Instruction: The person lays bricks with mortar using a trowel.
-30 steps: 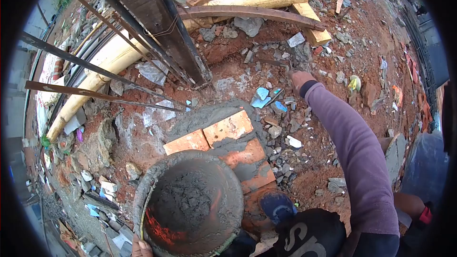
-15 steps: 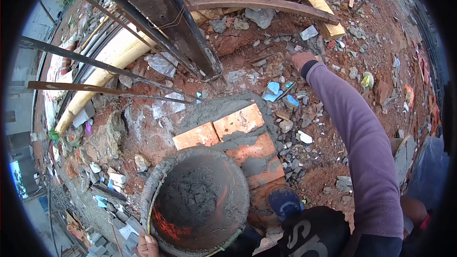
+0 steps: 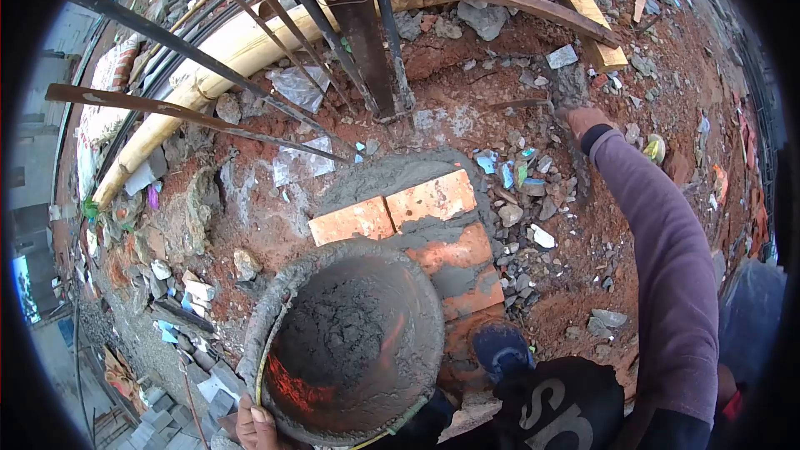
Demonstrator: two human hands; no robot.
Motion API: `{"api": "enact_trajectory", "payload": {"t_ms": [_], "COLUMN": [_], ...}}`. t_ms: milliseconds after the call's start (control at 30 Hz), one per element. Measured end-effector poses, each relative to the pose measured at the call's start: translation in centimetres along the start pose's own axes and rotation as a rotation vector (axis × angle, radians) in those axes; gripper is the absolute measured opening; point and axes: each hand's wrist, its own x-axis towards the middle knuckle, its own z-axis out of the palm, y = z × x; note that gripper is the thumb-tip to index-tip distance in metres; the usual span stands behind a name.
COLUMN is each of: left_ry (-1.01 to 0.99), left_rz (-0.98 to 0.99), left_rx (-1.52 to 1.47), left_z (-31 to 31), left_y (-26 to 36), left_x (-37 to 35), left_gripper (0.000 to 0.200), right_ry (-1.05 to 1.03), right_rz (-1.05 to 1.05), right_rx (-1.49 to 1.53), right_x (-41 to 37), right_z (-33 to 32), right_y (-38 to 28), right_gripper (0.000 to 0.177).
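Observation:
My left hand (image 3: 250, 425) grips the near rim of a round pan (image 3: 275, 317) holding grey mortar, at the bottom of the view. Just beyond the pan lie orange bricks (image 3: 392, 212) set in wet mortar. My right hand (image 3: 582, 121), in a purple sleeve, reaches out to the rubble-strewn red earth at the right. Its fingers are closed at the end of a thin rusty tool (image 3: 521, 103) that lies on the ground; the tool's blade end is hard to make out.
A tied rebar column (image 3: 367, 25) rises behind the bricks, with loose bars (image 3: 183, 112) slanting left. Bamboo poles (image 3: 242, 46) and timber planks (image 3: 592, 17) lie at the back. Stones and plastic scraps litter the soil. My blue shoe (image 3: 500, 348) stands by the bricks.
My right hand has shifted to the right across the ground with the thin tool. The view has tilted, and my left hand shows more at the pan's rim.

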Motion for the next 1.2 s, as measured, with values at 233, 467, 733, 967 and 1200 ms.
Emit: {"api": "enact_trajectory", "payload": {"t_ms": [233,467,733,967,1200], "left_ry": [-0.005,-0.03,-0.131,-0.152,-0.399], "left_rz": [-0.13,-0.108,-0.113,-0.079,-0.007], "left_rx": [-0.057,-0.143,-0.199,-0.265,-0.213], "left_z": [-0.6,0.4,-0.4,2.0,0.1], "left_y": [-0.5,0.7,0.4,2.1,0.8], "left_x": [0.0,-0.4,-0.4,-0.8,-0.4], "left_gripper": [0.031,0.028,0.016,0.034,0.049], "right_ry": [-0.263,0.089,-0.255,0.066,-0.271], "right_rz": [-0.164,0.045,-0.126,-0.078,-0.107], "right_rx": [-0.198,-0.216,-0.247,-0.029,-0.069], "right_x": [-9.0,-1.8,-10.8,-7.0,-10.6], "right_z": [-0.9,-0.7,-6.0,1.3,-8.6], "right_y": [2.9,0.9,-0.7,-2.9,-3.3], "right_gripper": [0.05,0.031,0.011,0.013,0.019]}}
